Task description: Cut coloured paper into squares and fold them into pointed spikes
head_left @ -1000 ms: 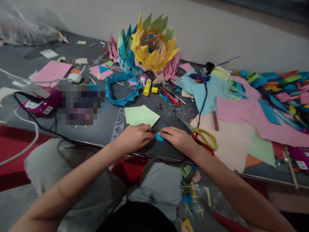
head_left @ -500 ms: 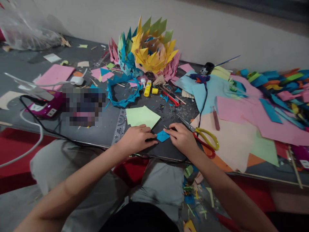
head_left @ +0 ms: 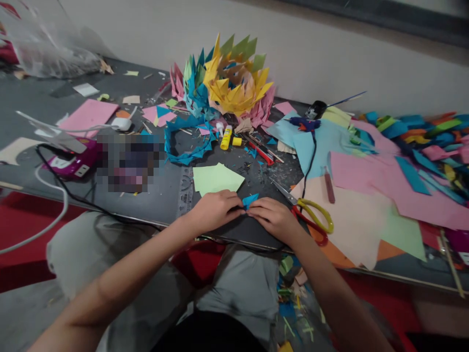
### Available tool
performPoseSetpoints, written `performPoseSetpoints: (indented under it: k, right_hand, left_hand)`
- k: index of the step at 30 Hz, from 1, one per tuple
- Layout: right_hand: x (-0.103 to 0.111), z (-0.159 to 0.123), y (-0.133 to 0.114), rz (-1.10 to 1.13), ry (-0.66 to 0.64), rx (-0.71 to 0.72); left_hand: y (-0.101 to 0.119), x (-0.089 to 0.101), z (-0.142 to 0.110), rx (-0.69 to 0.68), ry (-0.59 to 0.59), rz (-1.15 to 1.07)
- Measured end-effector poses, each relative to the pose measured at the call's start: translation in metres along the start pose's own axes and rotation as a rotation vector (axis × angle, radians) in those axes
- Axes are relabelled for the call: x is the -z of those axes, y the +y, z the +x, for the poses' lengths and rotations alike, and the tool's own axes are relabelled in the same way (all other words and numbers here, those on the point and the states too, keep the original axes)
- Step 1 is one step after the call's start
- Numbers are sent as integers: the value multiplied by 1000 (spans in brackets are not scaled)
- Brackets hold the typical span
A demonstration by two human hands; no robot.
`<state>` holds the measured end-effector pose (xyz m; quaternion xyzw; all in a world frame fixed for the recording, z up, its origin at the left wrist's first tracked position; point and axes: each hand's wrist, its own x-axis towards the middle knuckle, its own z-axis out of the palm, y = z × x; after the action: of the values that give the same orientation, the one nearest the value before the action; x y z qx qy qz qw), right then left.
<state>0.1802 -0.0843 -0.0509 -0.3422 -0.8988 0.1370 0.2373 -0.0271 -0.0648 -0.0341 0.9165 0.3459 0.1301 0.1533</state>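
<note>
A small piece of blue folded paper (head_left: pixel 250 200) is pinched between both hands just above the dark table edge. My left hand (head_left: pixel 217 209) is closed on its left side, fingertips pressed together. On the lower right side, my right hand (head_left: pixel 273 217) is closed on the same piece, and its fingers cover part of it. Behind my left hand lie pale green paper sheets (head_left: pixel 218 179), with a clear ruler (head_left: pixel 185 188) to their left. Scissors (head_left: pixel 315 215) with one yellow and one red handle rest beside my right hand.
Folded paper crowns (head_left: pixel 238 90) stand by the wall, with a blue paper ring (head_left: pixel 190 155) in front. Near them are a glue stick (head_left: pixel 226 138), a red cutter (head_left: pixel 261 152) and a glue gun (head_left: pixel 303 124). Coloured sheets (head_left: pixel 351 208) cover the right; a purple power strip (head_left: pixel 75 164) sits left.
The blue paper was flat and diamond-shaped; now it is folded narrower and lifted at its upper right. My hands have come closer together.
</note>
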Motion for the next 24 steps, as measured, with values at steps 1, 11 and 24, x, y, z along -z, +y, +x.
performPoseSetpoints:
  k: [1, 11, 24]
  right_hand:
    - [0, 0, 1, 24, -2, -17]
    - [5, 15, -6, 373, 46, -433]
    - [-4, 20, -14, 286, 164, -551]
  left_hand:
    - [-2, 1, 2, 14, -19, -40]
    - [-15, 6, 6, -30, -61, -241]
    - [-15, 4, -3, -156, -19, -158]
